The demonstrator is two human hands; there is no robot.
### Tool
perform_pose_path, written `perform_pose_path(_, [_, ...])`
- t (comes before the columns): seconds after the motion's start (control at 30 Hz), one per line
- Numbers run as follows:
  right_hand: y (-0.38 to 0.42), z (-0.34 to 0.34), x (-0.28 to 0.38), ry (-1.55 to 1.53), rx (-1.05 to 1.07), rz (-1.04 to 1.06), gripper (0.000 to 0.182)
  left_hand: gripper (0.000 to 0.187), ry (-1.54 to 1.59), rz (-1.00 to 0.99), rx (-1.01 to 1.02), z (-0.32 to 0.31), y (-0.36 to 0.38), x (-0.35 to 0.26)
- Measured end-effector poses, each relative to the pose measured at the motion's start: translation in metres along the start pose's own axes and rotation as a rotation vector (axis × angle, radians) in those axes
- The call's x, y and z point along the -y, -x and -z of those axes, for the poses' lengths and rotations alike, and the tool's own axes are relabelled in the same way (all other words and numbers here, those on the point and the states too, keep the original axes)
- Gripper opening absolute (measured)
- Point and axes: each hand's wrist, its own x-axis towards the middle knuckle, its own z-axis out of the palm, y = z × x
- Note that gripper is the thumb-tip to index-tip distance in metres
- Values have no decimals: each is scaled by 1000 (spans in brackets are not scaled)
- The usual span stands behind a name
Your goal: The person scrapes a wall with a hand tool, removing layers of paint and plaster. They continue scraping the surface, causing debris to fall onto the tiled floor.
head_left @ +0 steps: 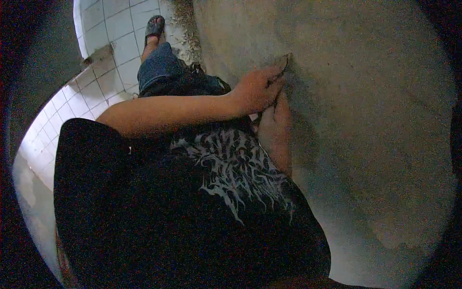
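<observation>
My left hand (257, 90) reaches across from the left with its fingers closed, beside the wall surface. From its fingertips juts a thin dark pointed tool (287, 59), its tip close to or touching the wall; the kind of tool is too dim to tell. My right hand (275, 113) comes up from below and meets the left one. Its fingers are mostly hidden behind the left hand, so its grip does not show.
A large grey-brown plastered wall (365, 106) fills the right side. A rough, whitish ledge or edge (182, 33) runs along it at the top. White floor tiles (115, 24) lie at upper left, where my sandalled foot (154, 28) stands. My black printed shirt (192, 216) covers the lower view.
</observation>
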Motion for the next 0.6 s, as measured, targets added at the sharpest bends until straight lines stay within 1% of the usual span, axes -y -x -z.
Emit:
perform_pose_path(0.03, [4,1,7,-166,33,-84,39,43,1,-172,-145,-11,-7,18])
perform_pose_path(0.07, [1,-3,8,-172,21,-87,39,44,9,-347,-286,-14,-10,19])
perform_pose_path(0.1, [-6,-7,6,-123,43,-177,38,44,11,-352,-274,-12,-12,24])
perform_pose_path(0.13, [-5,-10,-10,-84,67,-265,38,44,29,-268,-147,-13,-8,24])
perform_pose_path(0.17, [-2,-6,-2,-82,66,-274,38,45,60,-173,-29,1,-9,13])
perform_pose_path(0.23, [-1,-4,-2,-241,97,-189,34,45,22,-204,-44,0,-9,12])
perform_pose_path(0.3, [-7,-3,6,-302,127,-186,31,46,-3,-233,-37,-2,-11,15])
perform_pose_path(0.33, [-9,-3,8,-352,158,-182,28,46,-14,-270,-78,1,-18,20])
perform_pose_path(0.37, [-5,-4,-7,-370,142,-182,28,47,-29,-309,-115,-7,-17,28])
perform_pose_path(0.4, [-2,-3,-12,-386,149,-167,28,47,-31,-310,-100,-10,-13,29])
perform_pose_path(0.47, [-7,-3,-6,-410,174,-105,29,48,-43,-113,17,4,-13,20])
perform_pose_path(0.5, [-11,-4,-9,-424,189,-71,29,48,-54,-120,13,3,-16,24])
perform_pose_path(0.57, [-21,-14,-19,-435,198,-32,29,49,-64,-261,-78,-5,-21,36])
perform_pose_path(0.6, [-31,-28,-31,-288,118,-48,32,49,-64,-267,-76,-2,-24,37])
